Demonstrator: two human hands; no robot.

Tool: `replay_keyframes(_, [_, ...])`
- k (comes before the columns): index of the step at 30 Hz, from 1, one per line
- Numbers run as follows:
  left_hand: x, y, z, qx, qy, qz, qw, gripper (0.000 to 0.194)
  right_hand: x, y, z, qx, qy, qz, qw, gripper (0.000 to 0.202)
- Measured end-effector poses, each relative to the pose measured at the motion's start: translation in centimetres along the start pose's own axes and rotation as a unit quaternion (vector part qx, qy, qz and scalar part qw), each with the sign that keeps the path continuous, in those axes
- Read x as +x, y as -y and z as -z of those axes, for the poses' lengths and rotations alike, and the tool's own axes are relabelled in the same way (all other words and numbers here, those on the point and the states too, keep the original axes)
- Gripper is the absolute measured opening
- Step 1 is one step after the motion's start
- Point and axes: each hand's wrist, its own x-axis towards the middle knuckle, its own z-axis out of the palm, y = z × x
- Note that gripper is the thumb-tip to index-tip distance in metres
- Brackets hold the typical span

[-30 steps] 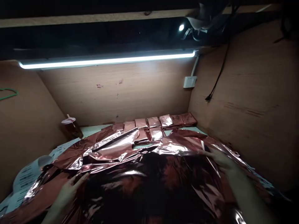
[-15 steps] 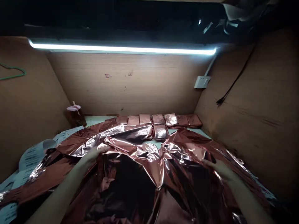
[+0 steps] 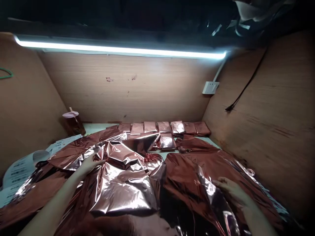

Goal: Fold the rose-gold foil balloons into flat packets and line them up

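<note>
A large sheet of shiny rose-coloured foil (image 3: pixel 128 193) spreads in creased folds over the front of the table. My left hand (image 3: pixel 91 163) is closed on the foil at left of centre, its fingers pinching a fold. On the right, my right hand (image 3: pixel 228 186) has its fingers curled at the foil beside a bright crease. Behind, a row of folded foil packets (image 3: pixel 150 127) lies along the back wall, with another packet (image 3: pixel 167 141) in front of them.
At the back left stands a cup with a pink lid (image 3: pixel 71 123). Printed label sheets (image 3: pixel 21 172) curl at the left edge. A socket (image 3: pixel 210 88) and a black cable (image 3: pixel 242 90) are on the walls; a light tube (image 3: pixel 123 50) crosses above.
The foil between my hands has shifted and lies flatter, with a bright panel at left of centre. My left hand appears further left and slightly lower. The view has turned slightly.
</note>
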Motion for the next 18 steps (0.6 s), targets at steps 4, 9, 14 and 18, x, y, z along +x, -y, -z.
replay_keyframes(4, [0.8, 1.2, -0.7, 0.020, -0.041, 0.025, 0.999, 0.067, -0.9, 1.8, -1.0, -0.107, 0.065, 0.004, 0.992, 0.045])
replay_keyframes(9, [1.1, 1.9, -0.6, 0.008, -0.020, 0.038, 0.999, 0.067, -0.6, 2.2, -2.6, -0.253, 0.076, 0.034, 0.964, 0.046])
replay_keyframes(14, [1.9, 0.8, 0.9, 0.003, 0.072, 0.064, 0.995, 0.058, 2.0, 1.9, -1.6, -0.272, 0.000, 0.098, 0.957, 0.052])
replay_keyframes(18, [3.0, -0.8, 0.8, -0.027, 0.075, 0.054, 0.995, 0.057, 3.1, 1.6, -0.3, -0.240, 0.061, 0.089, 0.965, 0.047])
